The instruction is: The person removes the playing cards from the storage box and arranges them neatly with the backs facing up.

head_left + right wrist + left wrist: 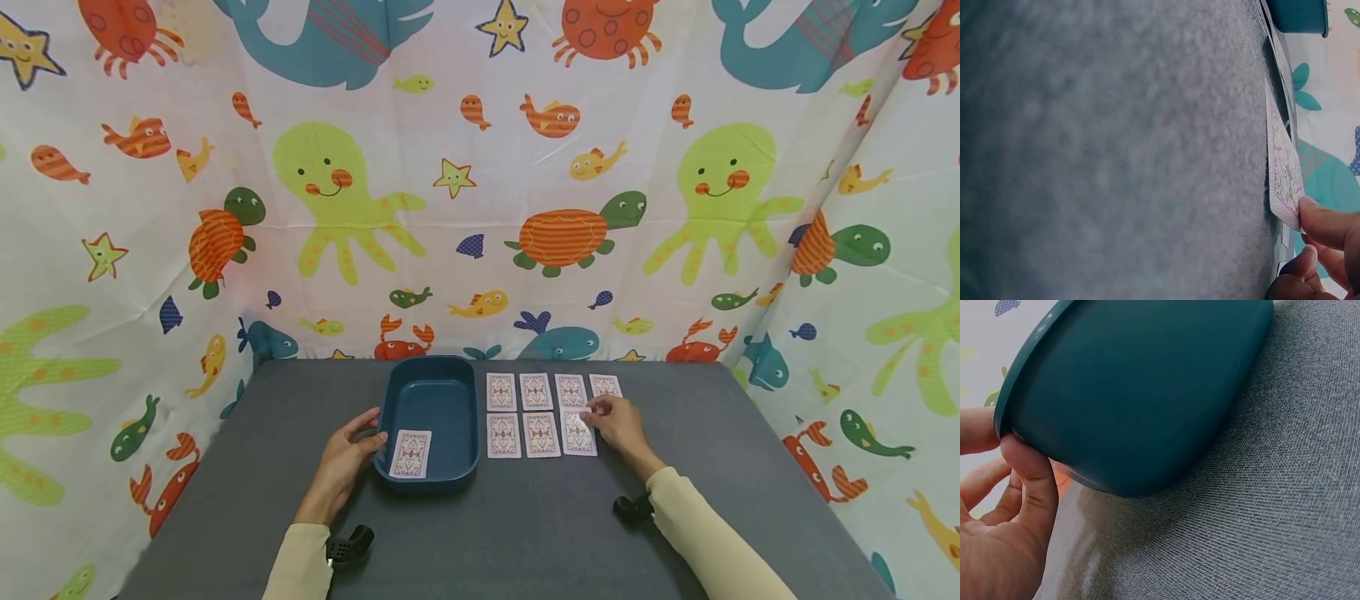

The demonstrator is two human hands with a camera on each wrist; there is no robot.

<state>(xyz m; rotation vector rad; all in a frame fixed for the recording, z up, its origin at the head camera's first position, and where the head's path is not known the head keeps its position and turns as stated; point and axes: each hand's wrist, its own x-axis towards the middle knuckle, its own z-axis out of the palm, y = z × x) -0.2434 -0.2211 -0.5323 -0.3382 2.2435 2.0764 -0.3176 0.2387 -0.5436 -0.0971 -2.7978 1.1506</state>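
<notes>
My left hand point(347, 458) grips the left rim of a dark blue rectangular tray point(465, 450); the left wrist view shows the tray's outer wall point(1135, 394) and the thumb and fingers at its rim. Inside the tray, near its front left corner, lies one playing card point(410, 454) with its patterned back up. To the tray's right, my right hand point(618, 425) pinches the right edge of the rightmost card point(576, 433) in the nearer row. That card point(1285, 169) tilts up at the pinched edge in the right wrist view, thumb on its patterned back.
Two more cards, a middle one point(542, 434) and a left one point(503, 435), lie in the nearer row. Behind them is a row of several cards point(536, 392), all backs up, on the grey tabletop point(540, 533). A sea-animal curtain point(465, 250) hangs behind the table.
</notes>
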